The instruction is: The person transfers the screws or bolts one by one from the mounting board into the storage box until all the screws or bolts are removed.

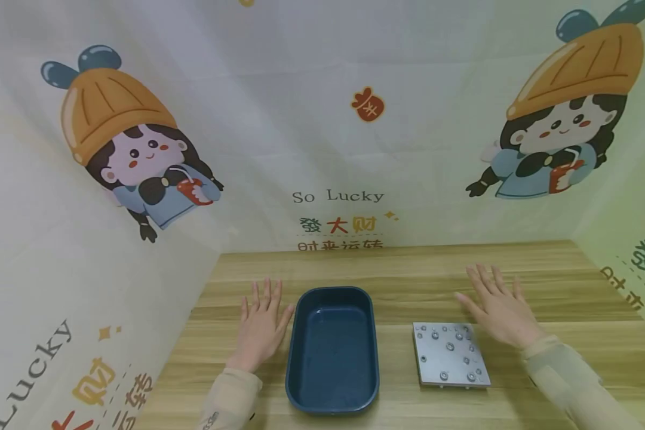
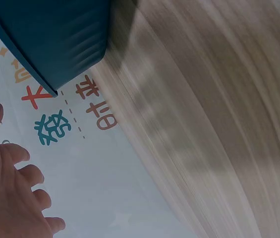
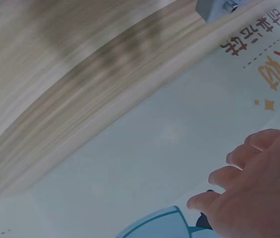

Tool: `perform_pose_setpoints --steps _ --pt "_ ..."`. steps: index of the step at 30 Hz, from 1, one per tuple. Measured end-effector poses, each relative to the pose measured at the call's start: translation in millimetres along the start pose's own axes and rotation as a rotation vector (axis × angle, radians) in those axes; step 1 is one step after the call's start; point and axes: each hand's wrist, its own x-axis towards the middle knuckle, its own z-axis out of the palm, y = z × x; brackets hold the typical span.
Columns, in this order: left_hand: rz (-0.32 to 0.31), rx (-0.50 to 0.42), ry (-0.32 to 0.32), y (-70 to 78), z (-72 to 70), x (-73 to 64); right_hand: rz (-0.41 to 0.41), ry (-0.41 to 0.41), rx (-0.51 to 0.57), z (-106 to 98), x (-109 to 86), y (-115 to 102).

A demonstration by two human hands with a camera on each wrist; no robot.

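Observation:
A dark blue rectangular tray [image 1: 333,403] with rounded corners stands on the wooden table, nothing inside it. Left of it is my left hand [image 1: 259,331], palm down with fingers spread and straight, holding nothing. Right of the tray lies a square metal plate [image 1: 432,358] with several screws set in its top. My right hand [image 1: 505,313] hovers just beyond the plate's right side, fingers spread, also holding nothing. In the left wrist view the tray's side [image 2: 75,44] shows near the hand; in the right wrist view only a corner of the plate [image 3: 210,9] appears.
The wooden table [image 1: 403,275] runs back to a printed white cloth [image 1: 435,221] that hangs behind it and along both sides. Cartoon figures and lettering cover the cloth. A strip of tabletop separates the tray from the plate.

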Motion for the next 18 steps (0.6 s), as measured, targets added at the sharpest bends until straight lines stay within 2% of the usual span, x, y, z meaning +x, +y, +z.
perform_pose_setpoints --steps 12,18 --pt "0.015 -0.004 -0.020 2.6 -0.8 5.1 -0.048 -0.022 -0.018 16.5 7.3 -24.9" --pt "0.039 0.008 -0.039 4.9 -1.1 9.4 -0.077 -0.021 0.006 26.4 7.9 -31.8"
